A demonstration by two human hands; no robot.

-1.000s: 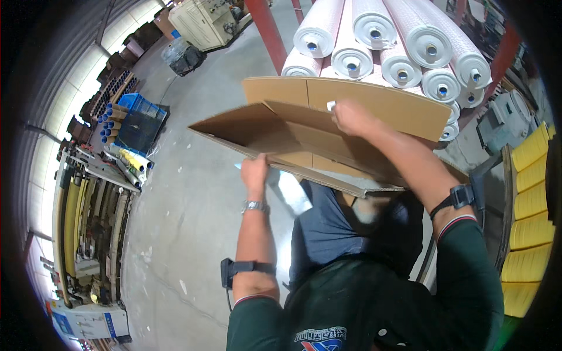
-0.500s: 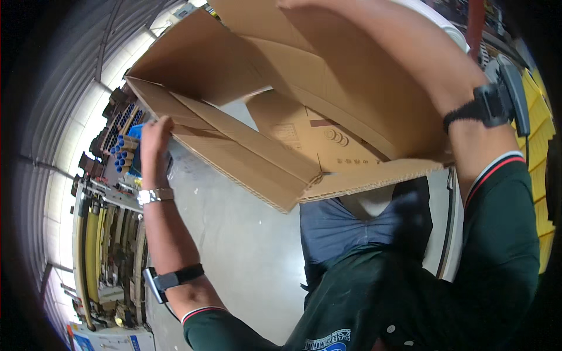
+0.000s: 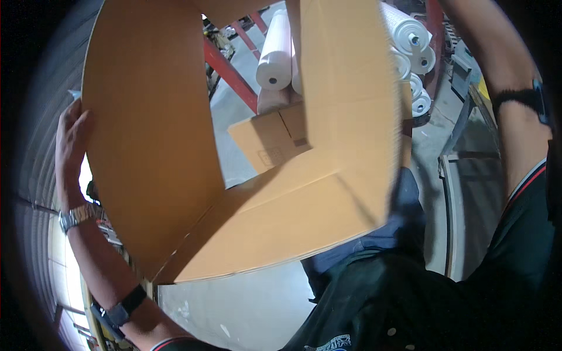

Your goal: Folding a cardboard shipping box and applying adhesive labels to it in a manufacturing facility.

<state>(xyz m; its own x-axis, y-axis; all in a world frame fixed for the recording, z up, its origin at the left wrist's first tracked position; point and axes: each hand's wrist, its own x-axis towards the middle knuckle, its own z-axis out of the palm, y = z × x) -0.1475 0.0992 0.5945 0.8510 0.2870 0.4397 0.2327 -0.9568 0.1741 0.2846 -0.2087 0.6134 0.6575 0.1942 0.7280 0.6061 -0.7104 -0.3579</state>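
A large brown cardboard box is raised in front of me, its walls spread into a frame and both ends open, so the floor shows through it. My left hand is at the outer edge of its left wall, fingers bent and closed against the cardboard. My right forearm reaches up past the top edge of the head view, which leaves my right hand out of sight. Below the box's opening, another brown cardboard box with printed marks lies near the floor.
Wrapped white rolls lie beyond the opening, and more white rolls are stacked at upper right. Red metal beams cross behind. A metal-edged frame or cart stands by my right side.
The box has been opened out and turned upright, its inside now facing me. My left hand moved left and outward; my right hand went out of view at the top.
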